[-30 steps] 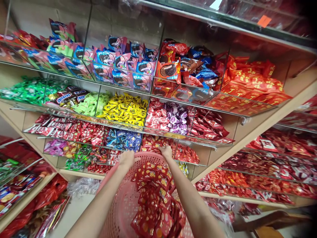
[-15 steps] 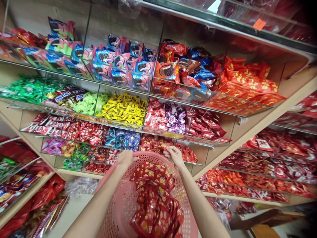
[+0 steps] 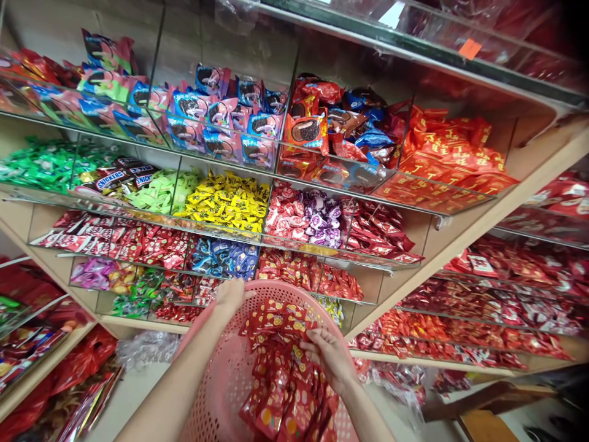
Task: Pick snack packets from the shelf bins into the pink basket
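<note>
A pink perforated plastic basket stands tilted in front of me, holding a heap of small red candy packets with orange fruit prints. My left hand is closed round the basket's far left rim. Inside the basket, at the right side of the heap, is my right hand. Its fingers are curled and closed on a red packet at the top of the pile, though the fingers partly cover it. Similar red packets lie on the low shelf just beyond the rim.
Glass-fronted shelves rise ahead, with yellow candies, purple candies, blue-and-pink cookie packs and orange-red packs. A second shelf of red sweets runs along the right. Clear plastic bags lie on the floor at left.
My right hand has come back from the low shelf beyond the rim, down into the basket onto the red packets. My left hand stays on the rim. The view has shifted slightly.
</note>
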`<action>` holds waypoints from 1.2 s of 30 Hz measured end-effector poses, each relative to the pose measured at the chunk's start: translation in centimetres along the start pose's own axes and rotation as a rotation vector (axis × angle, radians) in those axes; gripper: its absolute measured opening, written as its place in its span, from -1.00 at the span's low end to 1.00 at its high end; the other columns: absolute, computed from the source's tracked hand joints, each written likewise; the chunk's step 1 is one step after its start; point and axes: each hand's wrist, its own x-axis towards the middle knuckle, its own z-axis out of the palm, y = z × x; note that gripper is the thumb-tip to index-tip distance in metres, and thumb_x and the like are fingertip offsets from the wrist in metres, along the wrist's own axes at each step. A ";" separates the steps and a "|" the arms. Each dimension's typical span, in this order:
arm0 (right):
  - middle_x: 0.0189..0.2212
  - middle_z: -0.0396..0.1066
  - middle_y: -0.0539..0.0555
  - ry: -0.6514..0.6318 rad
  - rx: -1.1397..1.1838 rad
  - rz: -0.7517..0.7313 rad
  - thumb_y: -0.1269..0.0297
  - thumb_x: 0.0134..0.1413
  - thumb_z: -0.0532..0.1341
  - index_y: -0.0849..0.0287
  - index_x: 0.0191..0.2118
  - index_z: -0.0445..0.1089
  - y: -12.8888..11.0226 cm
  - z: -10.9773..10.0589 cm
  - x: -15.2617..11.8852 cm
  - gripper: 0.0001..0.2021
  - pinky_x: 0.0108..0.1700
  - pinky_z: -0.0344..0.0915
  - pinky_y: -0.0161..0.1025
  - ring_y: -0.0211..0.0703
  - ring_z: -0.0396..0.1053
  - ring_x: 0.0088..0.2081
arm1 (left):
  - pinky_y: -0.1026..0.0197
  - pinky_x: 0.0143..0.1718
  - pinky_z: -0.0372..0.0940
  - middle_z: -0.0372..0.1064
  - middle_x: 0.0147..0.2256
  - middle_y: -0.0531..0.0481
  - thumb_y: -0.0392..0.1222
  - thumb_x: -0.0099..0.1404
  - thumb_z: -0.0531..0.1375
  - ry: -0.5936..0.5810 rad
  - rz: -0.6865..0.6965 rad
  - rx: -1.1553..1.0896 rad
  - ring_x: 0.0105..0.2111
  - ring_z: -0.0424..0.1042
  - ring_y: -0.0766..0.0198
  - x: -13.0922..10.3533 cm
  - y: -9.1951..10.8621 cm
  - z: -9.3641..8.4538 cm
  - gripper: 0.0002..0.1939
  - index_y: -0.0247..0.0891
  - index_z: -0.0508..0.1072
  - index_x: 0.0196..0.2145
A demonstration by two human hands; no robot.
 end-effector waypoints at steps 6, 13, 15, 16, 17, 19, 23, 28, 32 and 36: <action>-0.61 0.37 -0.02 0.068 -0.017 0.046 0.23 -0.33 0.31 0.20 -0.51 0.26 0.6 -0.7 0.1 -0.76 -0.50 0.25 -0.45 -0.30 0.39 -0.51 | 0.10 -0.30 0.22 0.36 -0.29 -0.29 0.29 0.04 -0.11 -0.016 -0.002 -0.012 -0.25 0.35 0.02 0.0 0.0 -0.1 -0.35 -0.35 0.39 -0.28; -0.76 0.30 -0.05 0.109 -0.358 -0.089 0.05 -0.29 0.22 0.17 -0.64 0.19 0.7 -0.5 0.3 -0.71 -0.61 0.14 -0.38 -0.31 0.23 -0.69 | 0.10 -0.31 0.23 0.37 -0.31 -0.28 0.28 0.06 -0.12 -0.005 0.000 0.012 -0.26 0.36 0.03 -0.1 0.0 -0.2 -0.37 -0.34 0.39 -0.29; -0.80 0.25 -0.05 0.122 -0.540 -0.186 0.01 -0.22 0.15 0.15 -0.68 0.14 0.8 -0.7 0.5 -0.67 -0.65 0.04 -0.37 -0.32 0.14 -0.73 | 0.11 -0.31 0.23 0.37 -0.31 -0.27 0.28 0.06 -0.12 -0.006 0.002 0.011 -0.26 0.36 0.04 0.0 0.0 -0.2 -0.37 -0.34 0.39 -0.30; -0.81 0.22 -0.06 0.149 -0.635 -0.247 0.01 -0.18 0.12 0.14 -0.70 0.11 0.7 -0.8 0.6 -0.66 -0.65 0.01 -0.36 -0.32 0.12 -0.74 | 0.11 -0.31 0.23 0.37 -0.30 -0.27 0.27 0.06 -0.12 -0.005 0.003 0.010 -0.26 0.36 0.04 0.0 0.0 -0.2 -0.37 -0.34 0.39 -0.30; -0.82 0.19 -0.06 0.190 -0.735 -0.316 0.01 -0.15 0.10 0.13 -0.72 0.07 0.5 -0.9 0.7 -0.64 -0.65 -0.01 -0.36 -0.32 0.10 -0.73 | 0.12 -0.31 0.23 0.37 -0.30 -0.27 0.27 0.06 -0.12 -0.003 0.002 0.009 -0.26 0.36 0.04 0.1 0.0 -0.1 -0.37 -0.34 0.39 -0.30; -0.82 0.14 -0.06 0.286 -0.932 -0.464 0.04 -0.09 0.06 0.13 -0.74 0.01 -0.3 -0.9 1.0 -0.61 -0.61 -0.03 -0.35 -0.33 0.07 -0.71 | 0.12 -0.31 0.23 0.37 -0.31 -0.27 0.27 0.06 -0.12 -0.002 0.000 0.007 -0.26 0.36 0.04 0.1 0.0 -0.1 -0.37 -0.34 0.39 -0.30; -0.76 0.16 -0.05 0.385 -1.209 -0.649 0.10 0.00 -0.01 0.14 -0.70 0.08 -3.4 0.4 2.5 -0.65 -0.55 -0.03 -0.36 -0.32 0.09 -0.67 | 0.10 -0.32 0.23 0.37 -0.32 -0.27 0.27 0.06 -0.12 0.000 0.001 0.003 -0.27 0.36 0.02 0.1 0.0 0.0 -0.37 -0.36 0.39 -0.30; -0.47 0.35 0.09 0.421 -1.476 -0.647 0.23 0.04 -0.02 0.19 -0.42 0.26 -7.0 3.6 7.1 -0.80 -0.45 0.06 -0.38 -0.26 0.29 -0.46 | 0.11 -0.30 0.22 0.36 -0.30 -0.27 0.27 0.05 -0.10 -0.006 -0.006 -0.008 -0.26 0.35 0.03 0.0 0.0 0.0 -0.37 -0.36 0.39 -0.28; -0.29 0.35 0.22 0.420 -1.689 -0.441 0.27 0.03 0.02 0.25 -0.19 0.26 -8.1 5.7 10.9 -0.76 -0.34 0.16 -0.31 -0.12 0.34 -0.26 | 0.13 -0.30 0.23 0.37 -0.31 -0.27 0.27 0.05 -0.09 -0.017 -0.013 -0.020 -0.25 0.35 0.04 0.0 0.0 -0.1 -0.37 -0.35 0.39 -0.28; -0.28 0.36 0.31 0.384 -1.738 -0.292 0.35 0.00 0.07 0.31 -0.25 0.35 -8.4 6.6 13.1 -0.79 -0.29 0.22 -0.23 -0.03 0.34 -0.21 | 0.11 -0.30 0.23 0.37 -0.30 -0.28 0.27 0.04 -0.08 -0.022 -0.017 -0.017 -0.24 0.35 0.03 0.1 0.0 -0.1 -0.38 -0.35 0.39 -0.28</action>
